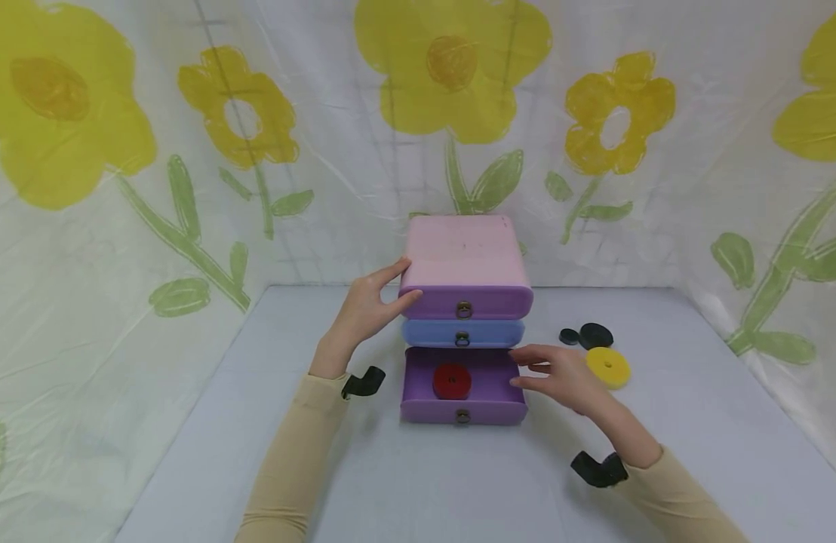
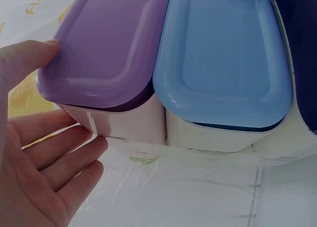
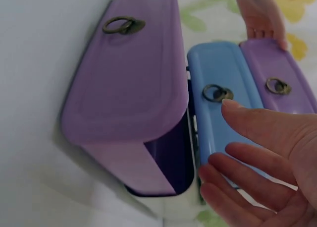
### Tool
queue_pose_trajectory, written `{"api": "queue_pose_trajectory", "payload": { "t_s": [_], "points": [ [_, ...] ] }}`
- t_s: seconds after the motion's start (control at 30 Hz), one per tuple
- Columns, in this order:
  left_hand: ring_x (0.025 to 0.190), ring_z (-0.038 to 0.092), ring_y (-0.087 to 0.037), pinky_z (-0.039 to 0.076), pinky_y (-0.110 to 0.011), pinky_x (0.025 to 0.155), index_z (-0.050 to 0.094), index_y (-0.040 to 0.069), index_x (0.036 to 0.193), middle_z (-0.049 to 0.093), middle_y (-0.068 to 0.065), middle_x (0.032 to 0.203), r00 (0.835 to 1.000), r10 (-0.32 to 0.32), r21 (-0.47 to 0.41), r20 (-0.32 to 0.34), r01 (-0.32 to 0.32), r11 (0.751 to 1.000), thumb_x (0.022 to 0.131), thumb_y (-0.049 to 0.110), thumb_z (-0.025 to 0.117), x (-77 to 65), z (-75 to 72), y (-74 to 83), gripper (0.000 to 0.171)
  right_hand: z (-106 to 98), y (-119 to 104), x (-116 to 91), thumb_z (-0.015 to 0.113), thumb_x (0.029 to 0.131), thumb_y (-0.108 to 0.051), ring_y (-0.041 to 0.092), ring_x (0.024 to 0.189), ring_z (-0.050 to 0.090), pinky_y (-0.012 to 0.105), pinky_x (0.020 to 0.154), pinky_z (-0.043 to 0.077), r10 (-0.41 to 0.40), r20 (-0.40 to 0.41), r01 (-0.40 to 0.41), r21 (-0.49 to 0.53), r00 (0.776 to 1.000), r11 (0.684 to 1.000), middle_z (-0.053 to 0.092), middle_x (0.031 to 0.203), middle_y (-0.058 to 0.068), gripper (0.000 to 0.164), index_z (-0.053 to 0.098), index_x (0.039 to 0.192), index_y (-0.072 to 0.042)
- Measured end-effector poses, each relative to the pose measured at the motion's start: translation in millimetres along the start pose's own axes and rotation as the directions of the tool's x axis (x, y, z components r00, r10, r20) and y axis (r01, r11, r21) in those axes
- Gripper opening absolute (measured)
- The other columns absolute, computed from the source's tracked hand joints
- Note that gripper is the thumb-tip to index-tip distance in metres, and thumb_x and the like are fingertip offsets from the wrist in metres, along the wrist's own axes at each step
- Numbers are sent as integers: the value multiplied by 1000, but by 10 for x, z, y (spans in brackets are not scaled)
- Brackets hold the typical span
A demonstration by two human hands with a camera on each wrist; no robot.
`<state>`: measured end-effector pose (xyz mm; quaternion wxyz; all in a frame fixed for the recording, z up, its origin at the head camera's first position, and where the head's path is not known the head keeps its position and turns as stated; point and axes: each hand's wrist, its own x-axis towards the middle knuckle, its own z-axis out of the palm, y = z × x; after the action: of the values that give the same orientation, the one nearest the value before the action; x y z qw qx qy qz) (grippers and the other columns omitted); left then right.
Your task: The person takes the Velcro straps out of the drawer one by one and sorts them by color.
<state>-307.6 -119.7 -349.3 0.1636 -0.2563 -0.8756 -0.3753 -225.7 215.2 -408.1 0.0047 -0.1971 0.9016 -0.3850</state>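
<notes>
A small three-drawer cabinet (image 1: 464, 249) with a pink top stands at the centre of the table. Its bottom purple drawer (image 1: 425, 412) is pulled out, and a red disc (image 1: 444, 388) with a centre hole lies inside. Both the blue middle drawer (image 1: 428, 332) and the purple top drawer (image 1: 428, 303) are closed. My left hand (image 1: 365, 308) rests against the cabinet's upper left side, thumb at the top drawer's front edge and fingers along the side. Beside the pulled-out drawer's right wall, my right hand (image 1: 560, 375) has loosely bent fingers and holds nothing.
To the cabinet's right lie a yellow disc (image 1: 600, 371), a larger black disc (image 1: 597, 336) and a smaller black disc (image 1: 569, 336). Behind the table hangs a white curtain (image 1: 336, 211) with yellow flowers. Each drawer front carries a brass ring pull.
</notes>
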Motion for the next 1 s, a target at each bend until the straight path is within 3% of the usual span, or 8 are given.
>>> {"api": "queue_pose_trajectory", "payload": {
  "t_s": [0.4,0.67,1.0],
  "points": [
    [133,45,-17,38,-36,109,47,16,141,47,3,143,1000,-6,-15,9,6,1000,86,49,65,-5,-13,6,67,173,-90,156,78,79,-25,32,103,65,45,84,55,-83,34,83,2,996,997,68,113,16,47,66,117,-2],
    [132,45,-19,38,-38,109,47,16,141,47,2,143,1000,-4,-12,12,4,1000,86,50,64,-3,-22,15,68,327,-94,252,76,80,-27,25,105,65,36,85,55,-102,69,103,-2,992,995,68,115,11,46,65,119,-5],
    [132,46,-18,38,-37,108,48,16,141,48,2,143,1000,9,-8,5,-9,1000,86,49,65,-3,-15,14,66,491,-80,369,78,79,-25,22,106,65,35,87,55,-102,88,104,-14,991,994,68,114,5,42,67,116,-9]
  ]
}}
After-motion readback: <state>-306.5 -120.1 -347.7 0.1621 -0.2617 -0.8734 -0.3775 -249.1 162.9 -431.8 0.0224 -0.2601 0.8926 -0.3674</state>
